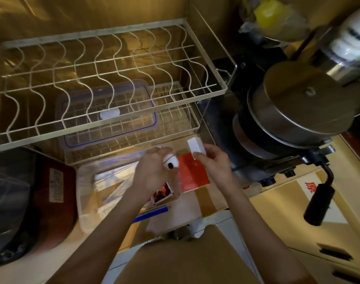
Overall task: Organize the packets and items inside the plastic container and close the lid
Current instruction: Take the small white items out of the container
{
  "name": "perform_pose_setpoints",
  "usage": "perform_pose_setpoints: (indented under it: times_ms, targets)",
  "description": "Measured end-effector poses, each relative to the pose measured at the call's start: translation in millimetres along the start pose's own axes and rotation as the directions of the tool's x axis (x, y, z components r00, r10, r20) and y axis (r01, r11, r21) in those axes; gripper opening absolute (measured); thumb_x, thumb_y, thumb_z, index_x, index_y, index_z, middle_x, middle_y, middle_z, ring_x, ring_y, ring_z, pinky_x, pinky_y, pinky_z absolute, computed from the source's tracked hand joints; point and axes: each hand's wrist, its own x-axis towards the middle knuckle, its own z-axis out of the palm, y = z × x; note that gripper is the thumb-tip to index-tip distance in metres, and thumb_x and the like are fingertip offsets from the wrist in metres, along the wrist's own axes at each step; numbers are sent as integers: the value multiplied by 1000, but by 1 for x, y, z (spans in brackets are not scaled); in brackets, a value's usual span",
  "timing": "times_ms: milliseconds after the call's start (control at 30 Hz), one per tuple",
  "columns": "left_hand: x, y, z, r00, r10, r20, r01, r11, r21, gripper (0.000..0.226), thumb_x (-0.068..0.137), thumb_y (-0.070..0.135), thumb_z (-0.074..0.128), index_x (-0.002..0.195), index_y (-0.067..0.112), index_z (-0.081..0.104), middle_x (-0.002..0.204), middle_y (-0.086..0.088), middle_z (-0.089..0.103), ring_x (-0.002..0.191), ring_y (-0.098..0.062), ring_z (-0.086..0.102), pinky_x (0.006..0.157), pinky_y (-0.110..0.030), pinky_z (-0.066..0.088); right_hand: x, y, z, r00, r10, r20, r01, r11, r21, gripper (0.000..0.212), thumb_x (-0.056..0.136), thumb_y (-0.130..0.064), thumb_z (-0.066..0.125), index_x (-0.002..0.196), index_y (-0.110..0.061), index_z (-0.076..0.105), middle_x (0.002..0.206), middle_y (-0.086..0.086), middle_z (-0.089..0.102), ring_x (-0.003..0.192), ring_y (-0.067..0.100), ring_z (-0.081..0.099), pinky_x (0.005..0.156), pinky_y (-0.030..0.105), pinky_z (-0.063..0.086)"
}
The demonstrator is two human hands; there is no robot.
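Container [89,193], clear plastic, is sitting open on the counter below a white wire rack [105,78], with flat packets lying inside it. Lid [107,113], clear with a blue seal, is resting on the rack's lower shelf, apart from the container. Left hand [152,173] is hovering over the container's right end, fingers curling round a small white round item [171,161] with a black spot. Right hand [214,162] is pinching a small white box [196,145] just beside it, above a red packet [192,174] lying right of the container. Red-and-black packet [162,193] is showing under the left wrist. Pot [298,111] with a metal lid is standing at the right.
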Motion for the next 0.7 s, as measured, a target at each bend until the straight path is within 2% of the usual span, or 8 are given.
perform_pose_setpoints:
  times_ms: [100, 200, 267, 333, 400, 467, 567, 700]
  targets:
    - [4, 20, 25, 998, 44, 38, -43, 998, -44, 46, 71, 22, 72, 113, 13, 57, 111, -8, 64, 99, -23, 60, 81, -37, 51, 10, 2, -7, 996, 85, 11, -85, 996, 25, 36, 80, -22, 67, 115, -14, 62, 110, 7, 67, 102, 24, 63, 95, 45, 50]
    - [4, 27, 49, 993, 60, 103, -57, 998, -33, 44, 72, 28, 72, 111, 16, 57, 108, -1, 63, 95, -17, 58, 85, -33, 50, 18, 5, -11, 993, 101, 56, -100, 995, -23, 36, 83, -19, 64, 117, -11, 61, 115, 11, 67, 105, 26, 62, 97, 48, 48]
    - [4, 25, 65, 988, 92, 127, -89, 996, -26, 42, 73, 30, 70, 111, 16, 59, 109, -3, 66, 99, -20, 61, 91, -38, 50, 23, 6, -11, 994, 72, 85, -63, 992, -106, 36, 82, -19, 64, 117, -14, 61, 116, 9, 67, 105, 25, 63, 97, 46, 49]
    - [3, 22, 77, 986, 116, 119, -123, 991, 56, 35, 78, 29, 65, 110, 17, 61, 111, -5, 67, 103, -21, 61, 95, -35, 46, 28, 8, -10, 992, 32, 126, -5, 978, -207, 38, 81, -20, 65, 119, -17, 59, 116, 7, 67, 106, 24, 62, 96, 43, 50]
    - [3, 20, 85, 981, 155, 118, -171, 974, 148, 36, 81, 27, 61, 115, 16, 59, 119, -6, 64, 113, -23, 56, 100, -33, 39, 33, 9, -9, 984, -17, 180, 72, 949, -307, 43, 81, -16, 65, 123, -15, 56, 121, 8, 63, 111, 25, 59, 96, 31, 46]
    - [4, 19, 90, 978, 166, 130, -189, 963, 191, 41, 82, 24, 61, 121, 14, 56, 127, -8, 59, 119, -26, 51, 102, -36, 37, 37, 7, -8, 970, -78, 231, 171, 894, -414, 45, 82, -10, 64, 126, -10, 54, 125, 13, 59, 114, 26, 55, 89, 19, 38]
    - [0, 18, 93, 982, 162, 95, -176, 968, 177, 40, 78, 18, 66, 117, 10, 59, 127, -11, 57, 115, -30, 54, 94, -41, 45, 42, 4, -5, 943, -136, 304, 280, 820, -500, 43, 82, -3, 61, 125, -5, 56, 127, 18, 56, 116, 31, 53, 94, 24, 37]
    - [-7, 10, 94, 972, 231, 31, -231, 937, 261, 41, 57, 17, 83, 94, 11, 68, 100, -7, 71, 91, -26, 68, 76, -34, 56, 49, 3, -4, 912, -143, 385, 348, 767, -538, 35, 81, -4, 61, 117, -4, 62, 120, 20, 59, 112, 32, 55, 96, 33, 41]
